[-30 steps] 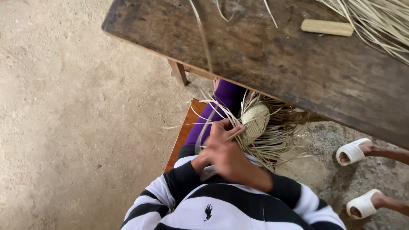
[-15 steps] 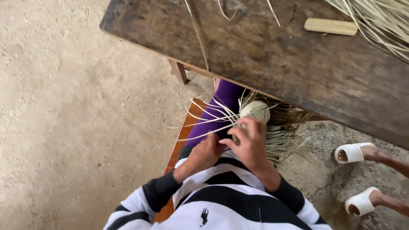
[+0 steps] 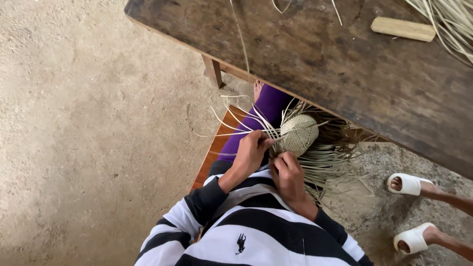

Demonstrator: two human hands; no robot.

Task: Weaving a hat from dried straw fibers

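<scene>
Bare earth floor [image 3: 93,148], packed and dusty, runs under a dark worn wooden table [image 3: 345,74] that fills the upper right.

Position: the woven straw piece [image 3: 298,134], a small rounded plaited form, sits in the person's lap just below the table edge, with loose strands fanning out on all sides.

Hands: the left hand [image 3: 251,151] has its fingers curled and pinched on a few pale strands at the piece's left edge. The right hand [image 3: 288,175] is bent close against the lower edge; fingers look folded onto strands, though the exact grip cannot be told.

Risks, as judged:
- Thin strands may snap or kink if drawn too hard against the tight plait.
- Free ends are many and tangled; a wrong strand could be picked up, spoiling the pattern.
- Slack in the pinch could let the last crossings loosen.

Count: one woven piece; two working hands; one flat wooden stick [image 3: 403,28] on the table; one straw bundle [image 3: 451,24] at the far right corner; two white sandals [image 3: 409,184] on another person's feet.
</scene>
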